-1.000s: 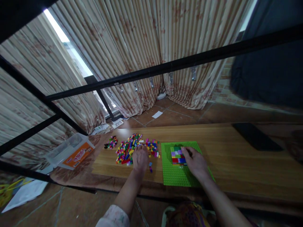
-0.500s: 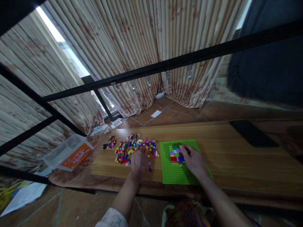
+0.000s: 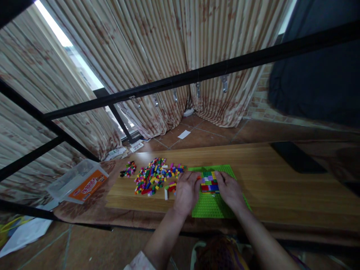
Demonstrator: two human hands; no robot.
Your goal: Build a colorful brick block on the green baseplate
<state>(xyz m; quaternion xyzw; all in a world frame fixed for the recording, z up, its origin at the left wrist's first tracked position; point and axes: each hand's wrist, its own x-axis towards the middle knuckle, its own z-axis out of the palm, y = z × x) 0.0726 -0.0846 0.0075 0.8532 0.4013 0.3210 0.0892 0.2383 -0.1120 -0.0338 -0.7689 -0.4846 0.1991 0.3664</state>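
A green studded baseplate lies on the wooden board, bearing a low block of coloured building bricks in red, blue, lilac, green and yellow. My left hand is at the block's left side, fingers bent together, with a small orange-red brick at its fingertips. From the right, my right hand grips the block, its thumb and fingers closed at the right edge beside a yellow brick. Its fingertips are partly hidden. To the left of my left hand spreads a pile of loose bricks, partly covered by that hand.
A smaller brick cluster lies left of the pile. Farther left stands a clear plastic box with an orange label. A dark flat object rests on the wooden board at right. A black metal bar crosses beyond the board.
My left hand has moved right, from the loose pile to the left side of the brick block, with a small orange-red brick at its fingertips. My right hand stays at the block.
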